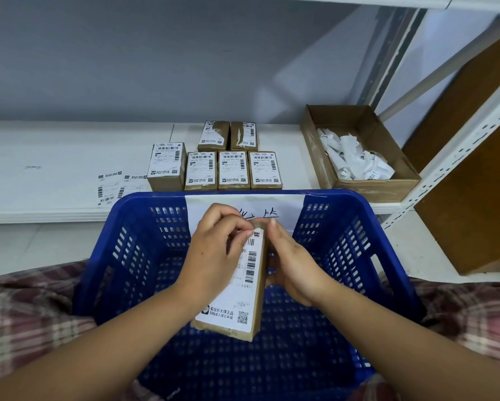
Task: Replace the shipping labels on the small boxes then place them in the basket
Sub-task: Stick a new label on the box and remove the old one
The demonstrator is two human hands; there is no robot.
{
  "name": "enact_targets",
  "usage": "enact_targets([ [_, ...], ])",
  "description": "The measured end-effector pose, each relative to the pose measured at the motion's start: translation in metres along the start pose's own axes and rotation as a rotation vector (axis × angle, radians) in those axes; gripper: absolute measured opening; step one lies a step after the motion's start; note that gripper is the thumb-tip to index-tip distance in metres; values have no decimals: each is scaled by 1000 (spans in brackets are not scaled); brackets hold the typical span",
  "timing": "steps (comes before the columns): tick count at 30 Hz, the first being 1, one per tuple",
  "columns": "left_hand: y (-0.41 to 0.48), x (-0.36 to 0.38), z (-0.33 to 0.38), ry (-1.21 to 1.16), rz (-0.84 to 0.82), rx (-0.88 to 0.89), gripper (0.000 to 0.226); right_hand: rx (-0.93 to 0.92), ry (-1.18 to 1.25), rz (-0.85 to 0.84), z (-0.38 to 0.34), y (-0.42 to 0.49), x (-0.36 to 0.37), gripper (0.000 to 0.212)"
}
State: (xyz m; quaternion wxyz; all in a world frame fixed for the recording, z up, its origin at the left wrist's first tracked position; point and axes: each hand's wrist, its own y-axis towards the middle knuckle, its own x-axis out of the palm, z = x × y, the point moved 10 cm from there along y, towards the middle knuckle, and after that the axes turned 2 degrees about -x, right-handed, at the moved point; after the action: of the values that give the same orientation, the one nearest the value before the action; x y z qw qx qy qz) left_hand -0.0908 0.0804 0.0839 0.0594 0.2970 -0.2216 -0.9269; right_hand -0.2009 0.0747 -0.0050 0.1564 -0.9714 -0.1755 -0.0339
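Back wall (127,59): flat grey-blue painted surface, plain, spanning the far side; a lighter slanted patch falls across its right part.

Long white shelf board (54,157): runs left to right against the wall, with a seam between two panels near the middle.

Upper white shelf edge (359,0): along the top.

White perforated metal rack upright (457,157): slants across the right side, with a pale diagonal brace (434,79) behind it.

Brown wooden panel (480,180): far right, beside the upright.

Pale surface (26,244): below the shelf at left; floor or lower board, cannot tell.

Light: soft, even, with faint shadows.
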Motion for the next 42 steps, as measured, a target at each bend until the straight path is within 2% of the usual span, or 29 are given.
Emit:
enact_targets([
  [7,-5,8,7,35,-67,78,17,68,31,20,1,1,-2,44],
  [11,-8,15,8,40,-124,95,9,95,32,28,3,-1,-3,40],
  [24,-6,12,21,78,-137,168,9,118,57,38,-4,-3,-6,41],
  [32,-5,14,16,-4,-214,74,10,98,76,27,-9,-5,-5,37],
  [37,-7,13,13,-54,-235,-32,26,91,57,10,-9,-5,-4,35],
  [42,-7,18,13,-82,-284,-21,16,104,64,24,-8,-4,-7,39],
])
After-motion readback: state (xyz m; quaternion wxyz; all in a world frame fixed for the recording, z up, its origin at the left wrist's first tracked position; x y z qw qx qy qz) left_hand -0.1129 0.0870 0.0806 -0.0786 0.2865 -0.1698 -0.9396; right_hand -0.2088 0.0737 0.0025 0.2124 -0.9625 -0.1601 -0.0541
